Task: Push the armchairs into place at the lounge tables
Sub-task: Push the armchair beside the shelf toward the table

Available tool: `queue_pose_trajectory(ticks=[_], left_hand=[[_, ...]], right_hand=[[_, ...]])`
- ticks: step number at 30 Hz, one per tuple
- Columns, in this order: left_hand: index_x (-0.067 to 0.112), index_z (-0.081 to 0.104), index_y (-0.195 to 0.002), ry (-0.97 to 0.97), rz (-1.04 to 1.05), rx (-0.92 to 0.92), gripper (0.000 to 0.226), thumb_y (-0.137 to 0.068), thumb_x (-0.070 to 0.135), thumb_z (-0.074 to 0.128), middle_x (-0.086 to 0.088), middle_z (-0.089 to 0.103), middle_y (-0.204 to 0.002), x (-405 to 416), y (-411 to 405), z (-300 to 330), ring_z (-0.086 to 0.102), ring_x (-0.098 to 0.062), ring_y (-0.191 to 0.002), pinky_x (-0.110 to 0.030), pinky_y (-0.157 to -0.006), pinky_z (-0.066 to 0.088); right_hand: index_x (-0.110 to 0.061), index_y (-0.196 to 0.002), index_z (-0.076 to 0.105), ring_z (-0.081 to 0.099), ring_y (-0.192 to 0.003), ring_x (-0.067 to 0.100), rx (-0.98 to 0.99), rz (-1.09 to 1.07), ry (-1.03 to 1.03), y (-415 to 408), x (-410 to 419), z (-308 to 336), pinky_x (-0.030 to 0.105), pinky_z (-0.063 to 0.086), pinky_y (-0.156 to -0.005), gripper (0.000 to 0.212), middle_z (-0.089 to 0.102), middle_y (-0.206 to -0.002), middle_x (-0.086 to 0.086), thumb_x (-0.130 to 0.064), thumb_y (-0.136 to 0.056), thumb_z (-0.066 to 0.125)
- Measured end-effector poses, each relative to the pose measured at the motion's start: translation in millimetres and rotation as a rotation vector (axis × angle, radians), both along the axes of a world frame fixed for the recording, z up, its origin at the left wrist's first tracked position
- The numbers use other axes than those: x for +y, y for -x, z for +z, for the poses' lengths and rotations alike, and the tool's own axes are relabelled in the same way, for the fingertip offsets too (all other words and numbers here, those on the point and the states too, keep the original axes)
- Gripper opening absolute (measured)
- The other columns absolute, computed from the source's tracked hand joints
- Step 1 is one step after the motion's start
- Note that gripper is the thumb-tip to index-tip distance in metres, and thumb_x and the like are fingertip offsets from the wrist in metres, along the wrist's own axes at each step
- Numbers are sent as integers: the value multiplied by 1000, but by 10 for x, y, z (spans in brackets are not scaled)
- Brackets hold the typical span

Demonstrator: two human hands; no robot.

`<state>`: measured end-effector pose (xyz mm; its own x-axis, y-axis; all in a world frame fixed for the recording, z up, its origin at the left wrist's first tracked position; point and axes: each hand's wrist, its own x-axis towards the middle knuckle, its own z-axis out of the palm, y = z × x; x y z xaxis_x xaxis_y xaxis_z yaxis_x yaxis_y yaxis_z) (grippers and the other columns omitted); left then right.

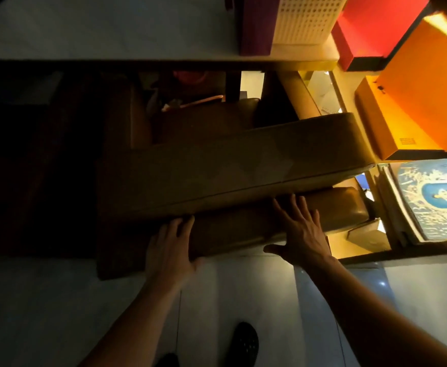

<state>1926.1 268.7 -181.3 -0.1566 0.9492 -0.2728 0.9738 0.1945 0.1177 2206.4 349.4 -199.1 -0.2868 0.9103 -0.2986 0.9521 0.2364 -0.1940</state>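
- The brown armchair (230, 165) fills the middle of the frame, seen from above and behind; its seat end reaches toward the pale table (111, 30) that spans the top of the frame, and part of the seat already sits in the dark gap beneath the table edge.
- Both hands lie flat and spread on the lower padded ledge of the chair back, clamped on nothing: the left hand (170, 245) at lower centre, the right hand (300, 229) to its right, set well apart from each other.
- To my eye the step is the push itself. Open palms suit it, and even pressure from both sides should help stop the chair from swinging.
- The chair looks slightly skewed in the frame, its right end higher, so a firmer push from one side may be needed to square it; which side is hard to judge in this dim light.
- Orange boxes (413, 102) and a red box (376, 25) stand close at the upper right, just beside the chair's right end; that corner could catch.
- The glossy floor (256, 300) at the bottom probably lets the chair slide, so a slow, steady shove seems wiser than a jolt.
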Motion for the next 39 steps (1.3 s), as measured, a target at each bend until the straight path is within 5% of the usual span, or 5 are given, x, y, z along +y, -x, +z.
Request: queue_pose_trajectory(ticks=[7,19,28,31,39], left_hand=[[39,19,-151,-4,-8,-10,88,-80,61,66,9,28,-146,-23,49,-62,27,-22,-132,-43,-103,41],[41,22,-150,6,-66,-59,83,-82,54,68,13,29,-146,-582,542,-80,24,-21,-134,-42,-92,50],[43,24,-151,1,-172,-67,84,-81,50,71,15,33,-148,-1217,1266,-92,28,-19,-133,-40,-85,53],[43,24,-151,3,-186,-69,85,-80,49,72,16,33,-147,-1204,1335,-75,29,-18,-132,-39,-85,53],[45,22,-151,-34,-171,-90,87,-79,51,71,19,29,-148,-817,1313,-100,27,-16,-133,-44,-87,52]], right_hand=[[-29,-156,13,6,-150,41,-68,-6,-117,49,-101,-77,64,19,-116,107,13,-163,17,-74,-73,64],[-24,-157,10,12,-148,44,-163,-79,-90,514,-979,-18,62,18,-118,98,13,-161,24,-80,-82,39],[-17,-152,27,36,-135,54,-162,-159,41,1193,-1904,15,70,39,-101,97,35,-149,34,-83,-82,15],[-20,-156,14,22,-142,54,-180,-159,58,1307,-1853,96,69,32,-108,100,21,-155,34,-84,-79,4],[-27,-155,-11,-7,-148,46,-193,-147,90,1308,-1403,139,62,12,-119,100,-11,-162,23,-74,-86,43]])
